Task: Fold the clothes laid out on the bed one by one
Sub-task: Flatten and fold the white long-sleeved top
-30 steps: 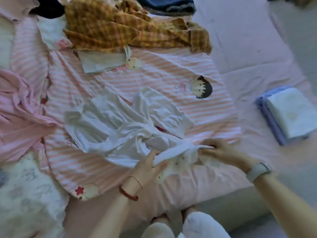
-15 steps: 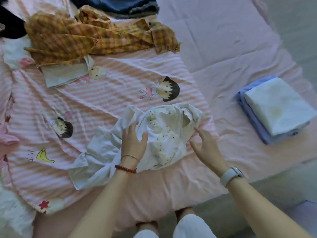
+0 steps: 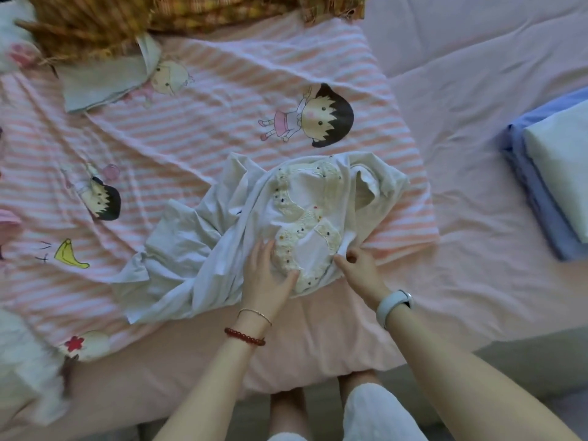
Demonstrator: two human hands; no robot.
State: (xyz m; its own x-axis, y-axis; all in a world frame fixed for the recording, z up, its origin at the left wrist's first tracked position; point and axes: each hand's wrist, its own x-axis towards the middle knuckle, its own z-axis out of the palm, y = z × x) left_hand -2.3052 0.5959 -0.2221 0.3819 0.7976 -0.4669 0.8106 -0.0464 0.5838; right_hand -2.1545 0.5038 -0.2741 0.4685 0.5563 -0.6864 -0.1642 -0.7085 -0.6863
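A crumpled white T-shirt with a cream embroidered patch lies near the front edge of the bed, on a pink-striped blanket printed with cartoon girls. My left hand lies flat on the shirt just left of the patch, fingers straight. My right hand pinches the shirt's fabric at the patch's right edge. Most of the shirt is bunched up toward the left.
A yellow plaid garment is heaped at the back. A pale grey-green cloth lies below it. A folded stack, white on blue, sits on the pink sheet at the right. Pale fabric hangs at the lower left.
The shirt has been turned patch-side up and drawn right. My left hand now presses beside the patch, and my right hand went from open beside the shirt to pinching its right edge.
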